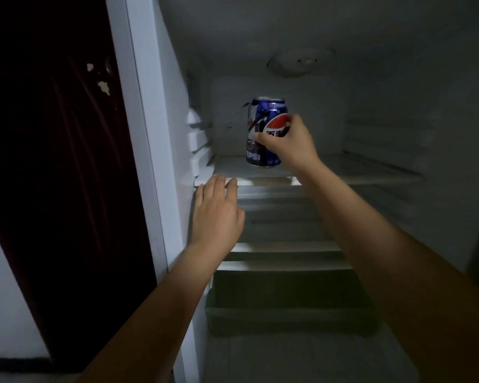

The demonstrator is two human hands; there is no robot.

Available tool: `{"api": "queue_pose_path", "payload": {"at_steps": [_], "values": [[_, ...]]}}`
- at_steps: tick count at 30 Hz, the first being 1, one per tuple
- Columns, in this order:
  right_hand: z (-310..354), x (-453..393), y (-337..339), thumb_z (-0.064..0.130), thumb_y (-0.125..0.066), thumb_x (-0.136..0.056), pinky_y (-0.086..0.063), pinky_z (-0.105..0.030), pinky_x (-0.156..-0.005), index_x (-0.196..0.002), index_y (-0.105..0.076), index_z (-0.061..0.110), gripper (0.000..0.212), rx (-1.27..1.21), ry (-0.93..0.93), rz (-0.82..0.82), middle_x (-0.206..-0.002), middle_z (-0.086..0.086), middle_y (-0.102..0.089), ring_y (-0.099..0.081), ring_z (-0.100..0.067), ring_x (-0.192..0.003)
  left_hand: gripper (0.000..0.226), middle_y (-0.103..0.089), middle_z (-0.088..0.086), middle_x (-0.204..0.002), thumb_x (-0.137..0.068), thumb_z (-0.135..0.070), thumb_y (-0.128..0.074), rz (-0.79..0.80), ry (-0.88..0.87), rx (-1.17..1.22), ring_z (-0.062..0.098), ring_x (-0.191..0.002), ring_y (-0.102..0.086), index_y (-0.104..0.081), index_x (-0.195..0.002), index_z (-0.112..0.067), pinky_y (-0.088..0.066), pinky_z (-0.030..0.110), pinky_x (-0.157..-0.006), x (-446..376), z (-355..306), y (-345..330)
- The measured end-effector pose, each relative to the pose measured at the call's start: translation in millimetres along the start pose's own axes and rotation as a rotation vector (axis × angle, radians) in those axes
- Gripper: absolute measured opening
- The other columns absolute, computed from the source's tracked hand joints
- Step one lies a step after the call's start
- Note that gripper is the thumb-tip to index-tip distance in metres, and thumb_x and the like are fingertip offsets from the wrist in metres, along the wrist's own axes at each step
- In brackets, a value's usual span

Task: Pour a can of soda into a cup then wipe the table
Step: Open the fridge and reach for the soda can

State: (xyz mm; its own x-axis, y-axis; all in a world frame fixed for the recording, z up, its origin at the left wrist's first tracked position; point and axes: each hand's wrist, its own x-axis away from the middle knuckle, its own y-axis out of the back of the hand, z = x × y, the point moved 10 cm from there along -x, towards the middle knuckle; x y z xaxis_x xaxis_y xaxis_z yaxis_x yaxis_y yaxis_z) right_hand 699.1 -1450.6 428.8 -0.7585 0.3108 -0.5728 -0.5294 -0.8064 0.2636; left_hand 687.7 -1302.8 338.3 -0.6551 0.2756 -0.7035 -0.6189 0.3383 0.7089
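Open refrigerator (pixel 161 139), interior dim and unlit. Blue Pepsi can (pixel 263 128) at the top shelf (pixel 343 168), left of centre. Long axis near vertical, leaning slightly; rim and top end pointing up, base at or just above the shelf surface; contact with the shelf not determinable. Logo side facing the camera, "PEPSI" lettering running low on the left face.

Right hand (pixel 289 142) reaching in from lower right, forearm extended across the lower shelves. Thumb and fingers curled round the can's right side at mid-height, thumb tip across the front of the label, remaining fingers wrapped behind and mostly hidden. Firm grasp apparent.

Left hand (pixel 217 214) at the left edge of the compartment, palm down, back of hand to the camera. Fingers (pixel 227 185) extended and close together, only slightly bent, tips resting on or just against the front lip of the top shelf; holding nothing.

Below the top shelf: two further white shelves (pixel 282 247), stepped toward the camera. Beneath those, a clear crisper drawer (pixel 288 310). On the ceiling of the compartment, a round light housing (pixel 299 63). Ribbed shelf supports (pixel 198 139) along the left inner wall.

Left of the refrigerator: dark red door (pixel 53 161) with chipped paint patches near its upper part.
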Motion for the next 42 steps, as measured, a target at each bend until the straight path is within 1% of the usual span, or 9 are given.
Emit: {"api": "queue_pose_path", "payload": {"at_steps": [12,16,19,23,27,30,34,37,42], "values": [[6.6,91.8,45.2,0.029,-0.077,-0.071,-0.048,-0.027,-0.088,-0.125,-0.043,0.010,0.067,0.036,-0.017,-0.090,-0.117,-0.001,-0.058,-0.056,-0.012,-0.103,0.044,-0.040,0.003,-0.143,-0.095,-0.023,-0.040,0.071,0.027,0.275,0.017,-0.133,-0.033,-0.038,-0.138,-0.015,-0.028,0.030,-0.109,64.8,-20.1,14.4],[-15.9,142.5,44.2,0.024,-0.077,-0.072,-0.049,-0.031,-0.091,-0.128,-0.041,0.009,0.068,0.008,-0.091,-0.057,-0.120,-0.003,-0.058,-0.056,-0.013,-0.105,0.036,-0.052,0.003,-0.132,-0.094,-0.018,-0.047,0.214,0.309,0.857,0.016,-0.116,-0.050,-0.049,-0.129,-0.016,-0.039,0.025,-0.089,104.9,-18.6,-8.0],[-33.6,178.6,44.3,0.019,-0.077,-0.071,-0.048,-0.031,-0.091,-0.127,-0.041,0.008,0.068,-0.025,-0.157,-0.051,-0.117,-0.002,-0.058,-0.056,-0.014,-0.104,0.025,-0.060,0.007,-0.119,-0.095,-0.019,-0.046,0.415,0.565,1.335,0.018,-0.106,-0.058,-0.055,-0.118,-0.016,-0.045,0.029,-0.089,141.0,-29.6,-35.4],[-52.2,221.5,46.0,0.019,-0.079,-0.070,-0.047,-0.024,-0.084,-0.126,-0.044,0.012,0.066,0.006,-0.237,-0.033,-0.112,0.001,-0.059,-0.057,-0.011,-0.099,0.018,-0.064,0.008,-0.103,-0.096,-0.024,-0.041,0.565,0.737,1.640,0.020,-0.093,-0.062,-0.057,-0.102,-0.017,-0.051,0.031,-0.080,182.5,-47.4,-41.0],[-62.4,260.3,55.6,0.015,-0.080,-0.068,-0.047,-0.025,-0.085,-0.125,-0.041,0.009,0.069,0.040,-0.284,-0.043,-0.115,-0.002,-0.058,-0.057,-0.013,-0.102,0.025,-0.063,0.011,-0.106,-0.097,-0.029,-0.035,0.676,0.766,1.748,0.023,-0.092,-0.062,-0.055,-0.102,-0.016,-0.047,0.037,-0.087,220.4,-64.1,-38.2],[-61.8,294.2,64.7,0.009,-0.078,-0.070,-0.043,-0.012,-0.074,-0.122,-0.040,0.009,0.065,-0.004,-0.318,-0.024,-0.112,0.000,-0.054,-0.054,-0.010,-0.098,0.036,-0.062,0.014,-0.111,-0.098,-0.031,-0.032,0.740,0.771,1.756,0.023,-0.093,-0.062,-0.051,-0.119,-0.009,-0.048,0.036,-0.085,251.9,-75.4,-33.1],[-56.9,344.0,75.6,0.005,-0.074,-0.073,-0.043,0.001,-0.061,-0.105,-0.037,0.024,0.052,-0.052,-0.327,0.048,-0.093,0.018,-0.052,-0.052,0.010,-0.079,0.031,-0.062,0.010,-0.105,-0.098,-0.032,-0.034,0.789,0.841,1.775,0.023,-0.094,-0.062,-0.049,-0.116,-0.011,-0.048,0.037,-0.089,303.2,-91.3,-17.6],[-53.2,384.6,78.0,0.007,-0.075,-0.073,-0.040,0.004,-0.062,-0.107,-0.037,0.026,0.054,-0.030,-0.336,0.105,-0.089,0.022,-0.053,-0.052,0.019,-0.073,0.051,-0.049,0.019,-0.131,-0.097,-0.035,-0.035,0.816,0.913,1.682,0.023,-0.100,-0.058,-0.034,-0.138,-0.005,-0.048,0.039,-0.091,347.7,-93.7,-6.4],[-50.1,449.6,75.7,0.002,-0.073,-0.073,-0.048,-0.011,-0.078,-0.121,-0.037,0.013,0.061,-0.099,-0.400,0.174,-0.101,0.007,-0.058,-0.058,-0.003,-0.091,0.051,-0.059,0.018,-0.118,-0.097,-0.037,-0.035,0.836,0.985,1.604,0.024,-0.099,-0.061,-0.037,-0.136,-0.004,-0.050,0.038,-0.086,416.7,-92.6,20.1]]}}
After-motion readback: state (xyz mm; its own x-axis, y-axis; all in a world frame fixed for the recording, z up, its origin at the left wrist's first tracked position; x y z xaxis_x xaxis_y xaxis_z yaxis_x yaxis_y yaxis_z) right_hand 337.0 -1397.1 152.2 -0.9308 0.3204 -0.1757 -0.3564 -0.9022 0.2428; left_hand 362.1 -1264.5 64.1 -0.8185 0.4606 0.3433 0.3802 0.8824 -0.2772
